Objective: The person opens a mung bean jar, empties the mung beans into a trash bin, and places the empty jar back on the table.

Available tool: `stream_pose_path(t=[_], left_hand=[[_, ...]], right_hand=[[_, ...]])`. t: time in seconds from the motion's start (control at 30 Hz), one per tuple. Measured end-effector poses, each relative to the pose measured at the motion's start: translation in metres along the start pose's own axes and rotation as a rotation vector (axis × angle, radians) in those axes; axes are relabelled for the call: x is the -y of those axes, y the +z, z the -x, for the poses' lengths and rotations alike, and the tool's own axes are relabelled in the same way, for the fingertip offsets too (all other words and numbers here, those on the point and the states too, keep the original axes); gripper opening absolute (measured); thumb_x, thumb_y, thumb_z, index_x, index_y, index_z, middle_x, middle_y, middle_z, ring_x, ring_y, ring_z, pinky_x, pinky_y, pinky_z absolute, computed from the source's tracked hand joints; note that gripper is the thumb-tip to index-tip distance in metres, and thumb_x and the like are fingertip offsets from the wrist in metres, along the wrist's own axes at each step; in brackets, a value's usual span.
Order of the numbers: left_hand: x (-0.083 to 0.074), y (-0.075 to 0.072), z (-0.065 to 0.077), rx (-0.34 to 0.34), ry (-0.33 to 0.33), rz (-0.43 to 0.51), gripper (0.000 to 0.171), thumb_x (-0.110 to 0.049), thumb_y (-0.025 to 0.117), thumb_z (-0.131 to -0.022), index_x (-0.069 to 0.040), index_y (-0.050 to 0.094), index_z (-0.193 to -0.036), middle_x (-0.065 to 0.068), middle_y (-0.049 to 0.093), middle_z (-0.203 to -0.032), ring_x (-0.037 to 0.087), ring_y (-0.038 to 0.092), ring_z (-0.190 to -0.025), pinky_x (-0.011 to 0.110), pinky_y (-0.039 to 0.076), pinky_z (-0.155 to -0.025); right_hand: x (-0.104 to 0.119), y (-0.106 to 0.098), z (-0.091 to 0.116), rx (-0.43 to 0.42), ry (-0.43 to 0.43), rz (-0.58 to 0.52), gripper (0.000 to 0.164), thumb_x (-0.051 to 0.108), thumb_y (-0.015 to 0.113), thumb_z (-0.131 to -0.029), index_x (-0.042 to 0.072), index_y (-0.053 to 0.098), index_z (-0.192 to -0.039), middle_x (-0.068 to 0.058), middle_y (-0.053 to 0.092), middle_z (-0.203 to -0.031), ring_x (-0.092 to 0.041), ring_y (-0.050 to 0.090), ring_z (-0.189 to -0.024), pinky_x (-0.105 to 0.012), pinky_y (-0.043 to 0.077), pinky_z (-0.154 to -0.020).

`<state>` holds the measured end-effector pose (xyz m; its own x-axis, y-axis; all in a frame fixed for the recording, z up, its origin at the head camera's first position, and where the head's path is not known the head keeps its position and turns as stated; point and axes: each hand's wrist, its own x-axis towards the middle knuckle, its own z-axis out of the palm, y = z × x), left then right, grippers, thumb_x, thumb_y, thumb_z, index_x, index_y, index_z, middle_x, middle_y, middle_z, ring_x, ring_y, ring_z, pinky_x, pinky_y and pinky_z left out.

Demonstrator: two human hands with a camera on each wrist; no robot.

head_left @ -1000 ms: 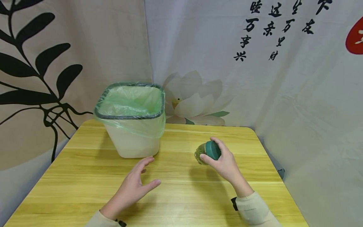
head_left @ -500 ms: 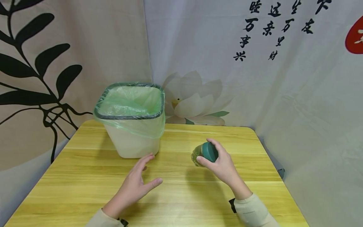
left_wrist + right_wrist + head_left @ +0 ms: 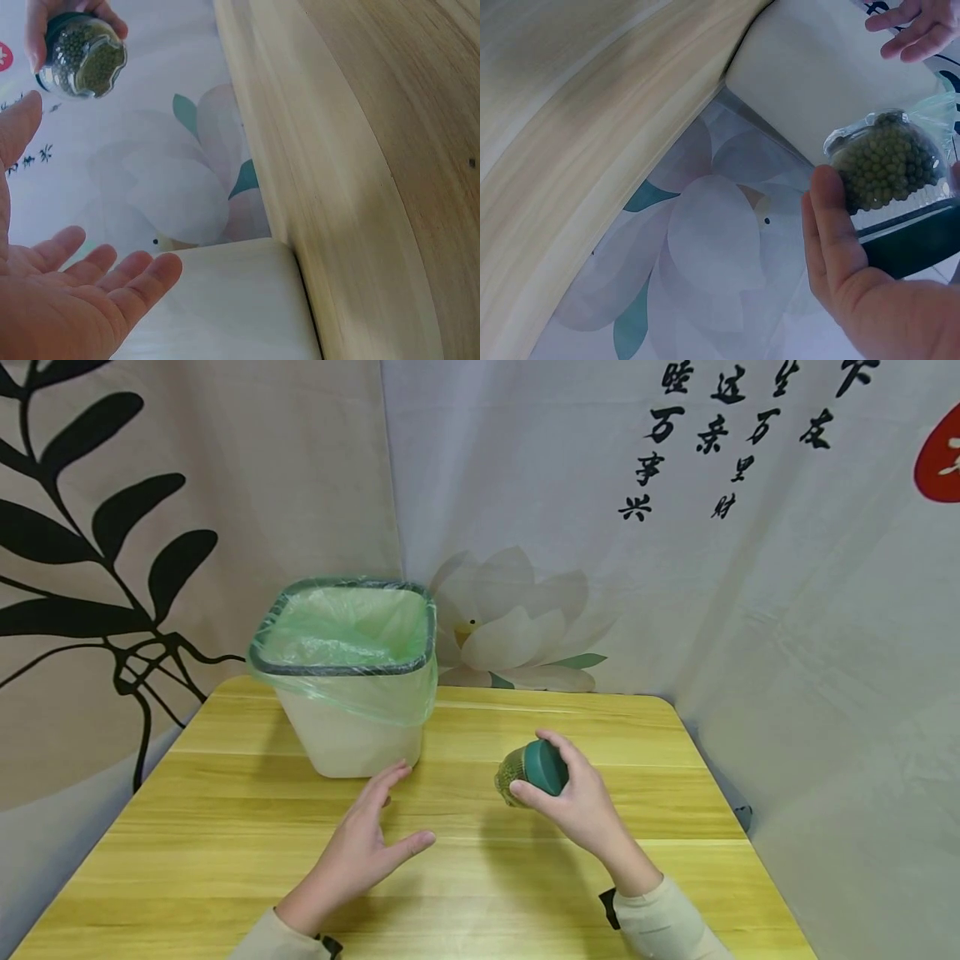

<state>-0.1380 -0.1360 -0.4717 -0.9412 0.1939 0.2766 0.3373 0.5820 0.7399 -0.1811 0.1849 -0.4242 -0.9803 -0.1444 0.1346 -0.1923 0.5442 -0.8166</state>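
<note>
My right hand (image 3: 581, 802) grips a small clear jar (image 3: 511, 777) with a dark green lid (image 3: 546, 767). The jar is tilted, its base pointing left and its lid toward my palm, held above the table. Small round green beans (image 3: 889, 161) show through its wall in the right wrist view. My left hand (image 3: 360, 847) holds nothing; its fingers are spread and the thumb points right toward the jar. Its fingertips overlap the bottom of the white bin (image 3: 360, 743) in the head view. In the left wrist view the jar (image 3: 82, 60) appears beyond my left thumb.
The bin stands at the back left of the wooden table (image 3: 465, 910), lined with a thin green plastic bag (image 3: 345, 631) folded over its dark rim. Behind the table hangs a pale cloth (image 3: 525, 468) printed with a flower, leaves and black characters.
My right hand has moved left and slightly nearer with the jar, still tilted. My left hand has shifted slightly right. The bin has stayed put.
</note>
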Motion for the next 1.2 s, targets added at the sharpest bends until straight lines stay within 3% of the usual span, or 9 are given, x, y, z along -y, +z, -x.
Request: stream_pose_path(t=[0.2, 0.47, 0.67, 1.2], left_hand=[[0.000, 0.001, 0.000, -0.013, 0.024, -0.029, 0.096, -0.045, 0.088, -0.088, -0.008, 0.039, -0.162, 0.014, 0.038, -0.171, 0.040, 0.053, -0.145, 0.059, 0.055, -0.108], [0.000, 0.003, -0.001, -0.008, 0.025, -0.046, 0.100, -0.043, 0.091, -0.085, -0.009, 0.038, -0.163, 0.015, 0.037, -0.171, 0.046, 0.043, -0.153, 0.069, 0.046, -0.114], [-0.005, 0.003, -0.003, 0.003, 0.034, -0.057, 0.102, -0.038, 0.094, -0.082, -0.009, 0.039, -0.163, 0.014, 0.037, -0.171, 0.045, 0.042, -0.154, 0.069, 0.046, -0.115], [-0.013, 0.015, -0.010, -0.032, 0.155, -0.145, 0.113, -0.040, 0.101, -0.071, -0.004, 0.041, -0.160, 0.018, 0.042, -0.168, 0.044, 0.047, -0.151, 0.065, 0.045, -0.118]], right_hand=[[0.004, 0.003, 0.003, 0.010, -0.018, -0.002, 0.080, 0.050, 0.087, -0.088, 0.039, 0.047, -0.156, -0.008, 0.060, -0.146, -0.027, 0.065, -0.112, -0.038, 0.058, -0.086], [0.007, 0.009, 0.006, 0.021, -0.029, -0.017, 0.081, 0.048, 0.088, -0.087, 0.039, 0.047, -0.156, -0.008, 0.061, -0.144, -0.027, 0.065, -0.113, -0.038, 0.058, -0.087], [0.010, 0.012, 0.007, 0.039, -0.039, -0.036, 0.082, 0.046, 0.089, -0.087, 0.036, 0.046, -0.157, -0.010, 0.060, -0.145, -0.028, 0.065, -0.114, -0.037, 0.059, -0.086], [0.021, 0.026, 0.012, 0.071, -0.061, -0.055, 0.081, 0.044, 0.088, -0.087, 0.035, 0.047, -0.157, -0.010, 0.065, -0.134, -0.022, 0.065, -0.104, -0.036, 0.059, -0.082]])
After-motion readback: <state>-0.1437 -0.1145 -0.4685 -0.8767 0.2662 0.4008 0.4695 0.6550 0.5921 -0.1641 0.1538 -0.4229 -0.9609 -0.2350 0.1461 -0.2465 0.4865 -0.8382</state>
